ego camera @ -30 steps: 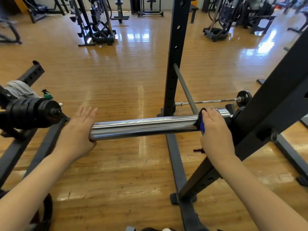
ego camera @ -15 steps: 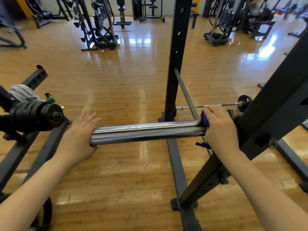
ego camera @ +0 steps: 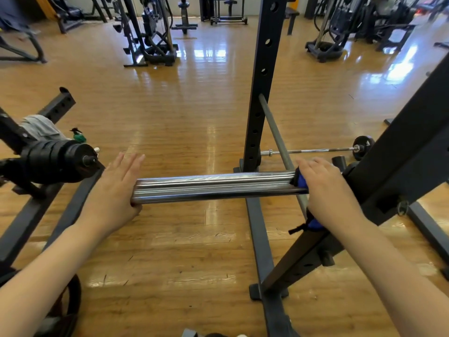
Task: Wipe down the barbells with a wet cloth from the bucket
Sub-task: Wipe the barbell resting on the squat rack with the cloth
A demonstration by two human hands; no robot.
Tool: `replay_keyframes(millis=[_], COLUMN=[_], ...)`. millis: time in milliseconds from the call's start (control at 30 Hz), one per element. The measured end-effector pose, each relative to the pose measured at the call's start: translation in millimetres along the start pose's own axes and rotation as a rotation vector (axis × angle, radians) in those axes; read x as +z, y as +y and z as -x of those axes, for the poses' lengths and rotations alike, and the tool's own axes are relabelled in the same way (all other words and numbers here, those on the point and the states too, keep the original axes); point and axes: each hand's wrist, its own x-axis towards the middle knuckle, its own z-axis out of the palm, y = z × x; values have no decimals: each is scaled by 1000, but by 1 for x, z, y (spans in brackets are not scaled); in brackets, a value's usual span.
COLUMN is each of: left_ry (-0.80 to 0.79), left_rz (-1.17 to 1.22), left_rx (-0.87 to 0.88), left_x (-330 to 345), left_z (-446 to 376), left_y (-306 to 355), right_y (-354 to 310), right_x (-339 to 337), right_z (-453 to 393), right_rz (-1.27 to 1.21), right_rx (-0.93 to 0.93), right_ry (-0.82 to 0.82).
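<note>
Right hand (ego camera: pixel 325 190) gripping cloth (ego camera: pixel 301 181) unmoved on barbell (ego camera: pixel 213 187); left hand (ego camera: pixel 114 190) stays flat (fingers straight).

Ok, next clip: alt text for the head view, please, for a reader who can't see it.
A person's right hand wraps a blue cloth around a chrome barbell sleeve, while the left hand presses flat, fingers straight, against the sleeve's free end. The bar sits on a black squat rack over a glossy wooden gym floor, with other machines behind.

Both forearms bare, no sleeves; left hand (ego camera: pixel 114 190), right hand (ego camera: pixel 328 190) ungloved.
</note>
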Motion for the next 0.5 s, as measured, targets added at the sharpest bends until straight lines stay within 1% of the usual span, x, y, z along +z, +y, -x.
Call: replay_keyframes(millis=[33,133,200,267,300,367,400,500], left_ry=[7,67,133,223,242,207,156,27], left_rz=[-33,-70,-69,-74,-74,-61,-52,25], left_rx=[-1,-17,-13,32,45,32,10,-53], left_x=[0,6,13,19,20,20,19,7], left_z=[3,17,22,19,18,15,13,5], left_y=[0,3,2,-2,-3,-6,-8,-6], right_y=[2,4,2,0,-1,-1,-2,-2], right_x=[-2,1,12,23,27,24,17,-12], right_z=[1,12,20,26,29,26,22,3], right_rz=[-19,-74,-19,68,103,134,101,-200], right_rx=[12,36,34,47,56,26,12,101], right_ry=[-12,48,65,37,22,0,-9,-80])
